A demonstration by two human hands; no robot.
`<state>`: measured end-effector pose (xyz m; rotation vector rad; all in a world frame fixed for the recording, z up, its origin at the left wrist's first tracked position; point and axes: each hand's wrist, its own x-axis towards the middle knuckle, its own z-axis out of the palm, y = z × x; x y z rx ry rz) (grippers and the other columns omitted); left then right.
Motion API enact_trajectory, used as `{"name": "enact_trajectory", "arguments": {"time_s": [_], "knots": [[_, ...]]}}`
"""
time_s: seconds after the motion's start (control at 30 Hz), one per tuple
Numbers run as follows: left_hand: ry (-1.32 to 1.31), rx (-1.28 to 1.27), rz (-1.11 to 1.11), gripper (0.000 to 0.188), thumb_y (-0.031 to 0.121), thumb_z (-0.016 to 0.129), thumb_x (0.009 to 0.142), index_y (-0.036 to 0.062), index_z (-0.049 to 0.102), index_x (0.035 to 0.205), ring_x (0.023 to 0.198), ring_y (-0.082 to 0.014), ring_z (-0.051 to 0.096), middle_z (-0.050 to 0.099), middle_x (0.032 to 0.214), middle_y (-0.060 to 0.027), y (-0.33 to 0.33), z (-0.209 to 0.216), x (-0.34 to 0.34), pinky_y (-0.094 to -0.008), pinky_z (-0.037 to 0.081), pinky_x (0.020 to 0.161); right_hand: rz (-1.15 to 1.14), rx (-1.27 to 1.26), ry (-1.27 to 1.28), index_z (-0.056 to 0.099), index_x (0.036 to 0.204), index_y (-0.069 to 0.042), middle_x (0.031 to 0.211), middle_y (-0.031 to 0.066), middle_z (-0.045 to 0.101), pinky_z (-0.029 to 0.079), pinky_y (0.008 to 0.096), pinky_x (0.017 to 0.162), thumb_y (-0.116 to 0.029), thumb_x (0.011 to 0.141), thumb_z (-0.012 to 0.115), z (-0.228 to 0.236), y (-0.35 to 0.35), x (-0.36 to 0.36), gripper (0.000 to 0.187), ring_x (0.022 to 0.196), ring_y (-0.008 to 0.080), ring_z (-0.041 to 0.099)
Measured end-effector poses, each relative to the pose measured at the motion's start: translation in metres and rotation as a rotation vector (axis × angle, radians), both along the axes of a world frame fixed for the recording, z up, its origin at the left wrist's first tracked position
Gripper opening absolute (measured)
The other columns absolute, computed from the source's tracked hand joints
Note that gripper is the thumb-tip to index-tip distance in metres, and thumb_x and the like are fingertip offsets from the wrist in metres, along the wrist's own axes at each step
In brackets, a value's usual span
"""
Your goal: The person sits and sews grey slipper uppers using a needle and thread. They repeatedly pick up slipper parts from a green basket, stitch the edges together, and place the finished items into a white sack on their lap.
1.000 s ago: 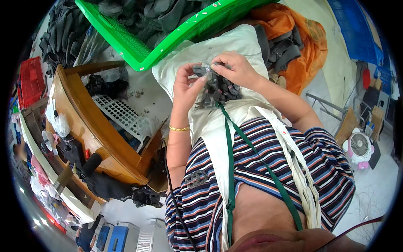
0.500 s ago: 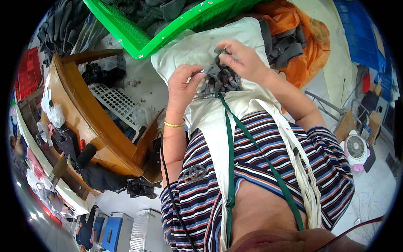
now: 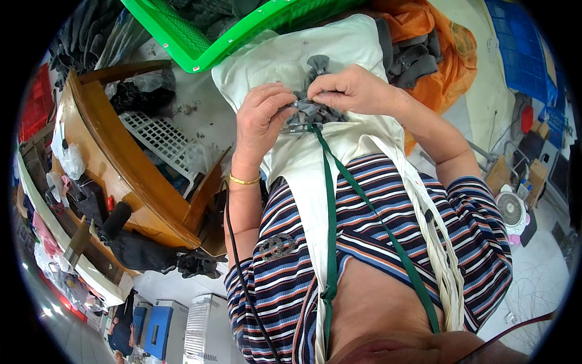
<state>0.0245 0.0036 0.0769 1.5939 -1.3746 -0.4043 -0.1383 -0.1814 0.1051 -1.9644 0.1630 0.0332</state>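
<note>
Above a white cloth (image 3: 260,71) over my lap, both hands are close together. My left hand (image 3: 260,118), with a gold bangle at its wrist, is closed in a pinch at a small grey fabric piece (image 3: 310,109). Thumb and fingers of my right hand (image 3: 356,91) are pressed together on the same grey fabric, almost touching the left fingertips. The fingers partly hide what they hold. Another grey fabric piece (image 3: 317,63) pokes up just beyond the right hand. Under the hands sits a bunch of similar dark pieces, beside a green strap (image 3: 327,148).
A green plastic basket (image 3: 200,60) of dark fabric stands at the far side. Right of the cloth is an orange sack (image 3: 458,67) with grey pieces. A curved wooden furniture piece (image 3: 115,164) and a white plastic grate (image 3: 159,139) lie left. A small fan (image 3: 510,209) stands right.
My right hand has come left and nearer to me, close to the left hand's fingertips. The left hand stays pinched at nearly the same place. The view has shifted slightly.
</note>
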Motion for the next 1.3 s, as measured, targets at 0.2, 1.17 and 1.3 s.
{"name": "enact_trajectory", "arguments": {"time_s": [0.2,1.17,1.3], "knots": [[-0.035,0.011,-0.009,0.028,0.000,0.080,0.067,0.0051,0.070,0.092,0.098,-0.0275,0.066,0.070,0.096,-0.0079,0.002,0.003,0.000,-0.0361,0.052,0.084,0.016,-0.047,-0.004,0.068,0.104,-0.008,0.074,0.0082,0.069,0.052,0.0306,0.063,-0.013,0.092,0.062,0.004,0.002,0.001,0.014,0.067,0.0211,0.069],[0.203,0.110,-0.086,0.022,-0.005,0.076,0.072,0.0029,0.071,0.092,0.084,-0.0219,0.062,0.066,0.089,-0.0077,0.013,0.002,-0.010,-0.0303,0.050,0.074,-0.028,0.460,0.217,0.065,0.097,-0.005,0.068,-0.0031,0.057,0.043,0.0214,0.056,-0.011,0.097,0.061,-0.019,0.023,-0.002,0.007,0.060,0.0042,0.052],[0.268,0.129,-0.068,0.020,-0.003,0.077,0.075,0.0025,0.071,0.094,0.083,-0.0180,0.061,0.066,0.089,-0.0063,0.016,-0.005,-0.012,-0.0285,0.049,0.074,-0.018,0.436,0.229,0.064,0.097,-0.005,0.070,-0.0036,0.057,0.043,0.0214,0.057,-0.012,0.098,0.060,-0.018,0.022,-0.001,0.008,0.061,0.0037,0.052]]}}
